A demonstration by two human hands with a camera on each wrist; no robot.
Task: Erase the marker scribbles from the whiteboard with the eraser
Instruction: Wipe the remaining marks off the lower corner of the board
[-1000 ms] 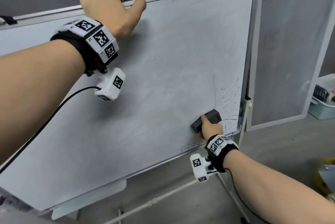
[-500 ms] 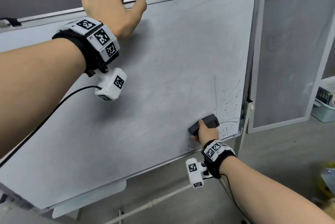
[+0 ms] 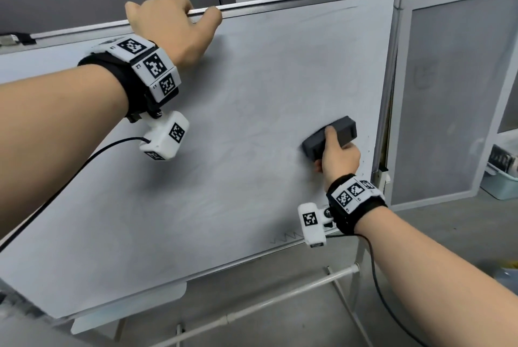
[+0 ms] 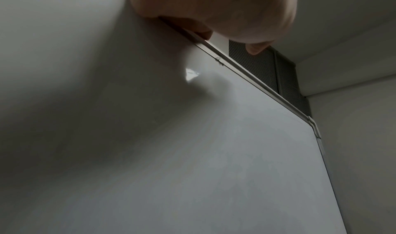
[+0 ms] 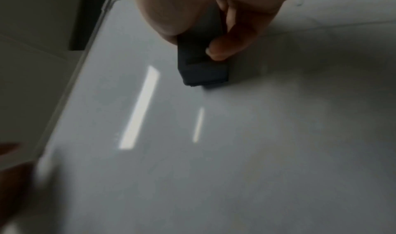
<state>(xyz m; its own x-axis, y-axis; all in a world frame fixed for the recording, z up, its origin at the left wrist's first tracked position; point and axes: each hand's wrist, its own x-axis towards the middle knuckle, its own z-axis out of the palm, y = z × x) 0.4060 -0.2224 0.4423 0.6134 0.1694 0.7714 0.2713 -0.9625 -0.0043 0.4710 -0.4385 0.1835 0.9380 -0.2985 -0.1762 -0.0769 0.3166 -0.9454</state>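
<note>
A tilted whiteboard (image 3: 238, 122) on a stand fills the head view, smeared grey. My right hand (image 3: 337, 156) grips a dark grey block eraser (image 3: 329, 136) and presses it flat on the board near its right edge; the right wrist view shows the eraser (image 5: 201, 51) pinched between thumb and fingers. A black zigzag scribble (image 3: 284, 239) lies along the bottom edge, just left of my right wrist camera. Faint marks (image 3: 364, 161) dot the board right of the hand. My left hand (image 3: 171, 26) grips the board's top rail (image 3: 280, 1), fingers curled over it (image 4: 205, 32).
A grey partition panel (image 3: 448, 94) stands just right of the board. The white tube legs of the stand (image 3: 308, 285) run below it. A pale blue bin (image 3: 501, 175) sits on the floor at far right. A marker tray (image 3: 126, 310) hangs under the board's lower left.
My right hand has slid the eraser upward along the right side of the board, and the scribbles there are wiped away. The left hand has kept its hold on the top rail.
</note>
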